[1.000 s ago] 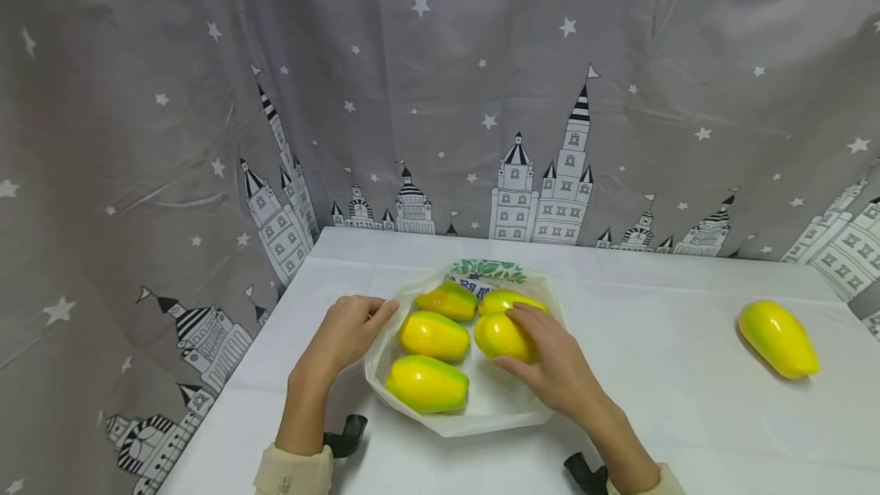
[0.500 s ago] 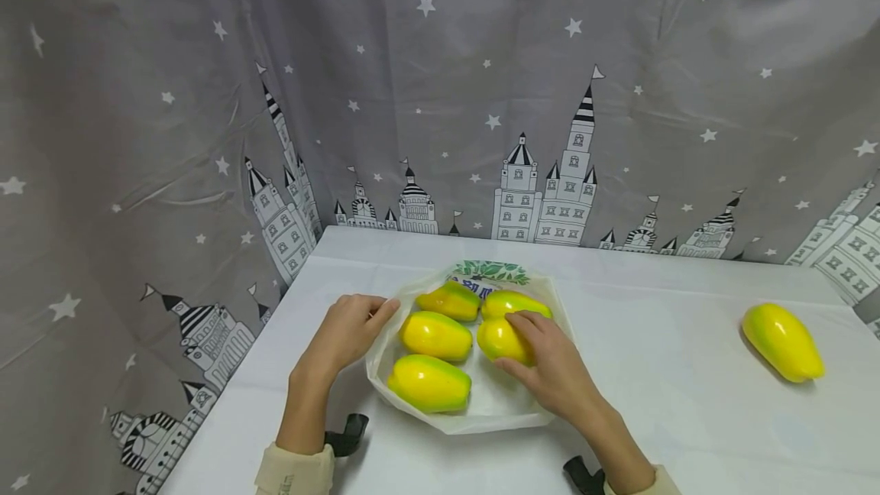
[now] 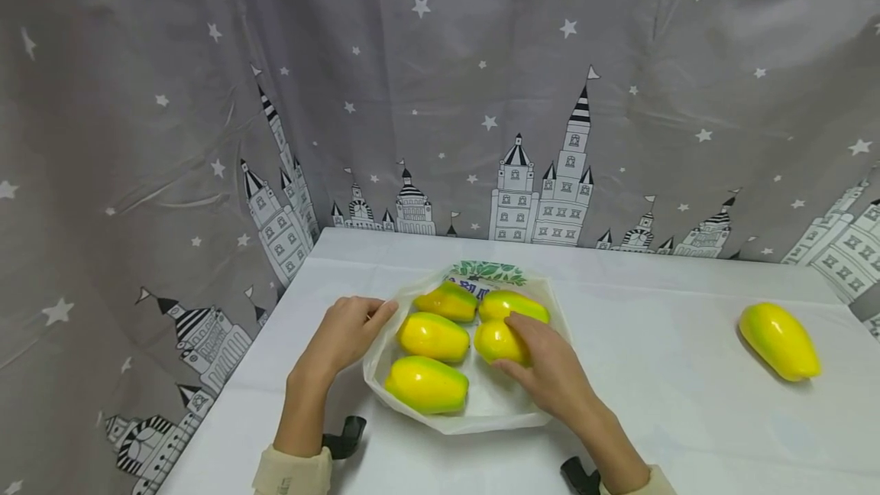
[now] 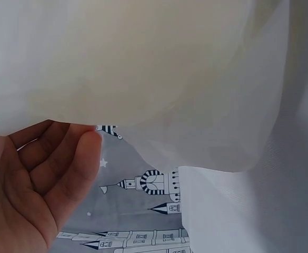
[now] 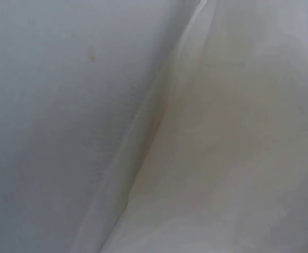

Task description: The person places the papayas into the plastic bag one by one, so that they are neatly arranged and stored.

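Observation:
A white plastic bag (image 3: 491, 399) lies spread open on the table, with green leaves and blue writing printed at its far side. Several glossy yellow-green papayas rest inside. My right hand (image 3: 555, 365) reaches over the bag's right side, its fingers and thumb around a papaya (image 3: 498, 341) that sits in front of another papaya (image 3: 512, 304). At the left rim, my left hand (image 3: 349, 331) pinches the bag's edge; the left wrist view shows this hand (image 4: 48, 179) with thumb and fingertips at the bag's edge. In the right wrist view, the bag wall (image 5: 238, 132) hides the fingers.
Another papaya (image 3: 780, 342) lies on the white tablecloth (image 3: 653, 342) well to the right. Papayas (image 3: 433, 337) line the bag's left half. A grey curtain (image 3: 440, 59) printed with castles and stars hangs behind and to the left of the table.
Both hands stay nearly still, the left at the bag's rim and the right around the papaya. The view has shifted slightly.

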Demonstrator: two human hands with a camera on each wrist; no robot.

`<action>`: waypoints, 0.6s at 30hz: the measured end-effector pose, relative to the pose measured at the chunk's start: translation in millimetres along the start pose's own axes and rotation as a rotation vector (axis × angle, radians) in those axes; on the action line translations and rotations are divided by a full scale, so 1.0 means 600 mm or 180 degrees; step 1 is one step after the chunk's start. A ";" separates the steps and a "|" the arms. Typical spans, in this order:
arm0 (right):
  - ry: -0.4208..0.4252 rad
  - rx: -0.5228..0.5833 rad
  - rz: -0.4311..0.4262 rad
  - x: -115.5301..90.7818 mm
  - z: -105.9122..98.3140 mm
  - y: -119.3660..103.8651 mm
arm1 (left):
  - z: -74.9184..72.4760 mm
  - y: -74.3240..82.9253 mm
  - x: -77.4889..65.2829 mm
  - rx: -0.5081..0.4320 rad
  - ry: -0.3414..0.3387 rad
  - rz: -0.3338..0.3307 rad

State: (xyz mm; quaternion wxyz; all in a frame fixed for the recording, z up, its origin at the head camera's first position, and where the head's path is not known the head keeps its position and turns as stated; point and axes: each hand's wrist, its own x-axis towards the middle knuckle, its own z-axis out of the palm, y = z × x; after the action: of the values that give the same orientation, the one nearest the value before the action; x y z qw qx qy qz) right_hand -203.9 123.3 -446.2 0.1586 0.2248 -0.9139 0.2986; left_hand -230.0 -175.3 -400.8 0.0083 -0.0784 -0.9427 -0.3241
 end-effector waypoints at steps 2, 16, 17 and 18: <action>0.0001 -0.0011 -0.0005 0.000 0.001 -0.001 | 0.000 -0.002 0.000 0.0004 -0.0001 0.0007; 0.0029 -0.0088 0.0023 -0.001 0.005 0.001 | -0.002 -0.003 -0.001 -0.0039 -0.0005 0.0054; 0.0002 -0.0093 0.0039 -0.002 0.005 0.001 | -0.002 -0.003 -0.001 -0.0047 -0.0005 0.0058; -0.0025 -0.0099 0.0058 -0.002 0.005 0.002 | -0.002 -0.003 -0.001 -0.0053 -0.0006 0.0048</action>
State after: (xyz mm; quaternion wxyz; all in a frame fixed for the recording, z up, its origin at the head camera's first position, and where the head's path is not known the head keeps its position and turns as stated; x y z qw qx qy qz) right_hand -203.8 122.3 -449.7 0.1557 0.2151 -0.9210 0.2849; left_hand -229.6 -177.3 -401.2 0.0092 -0.0859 -0.9394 -0.3317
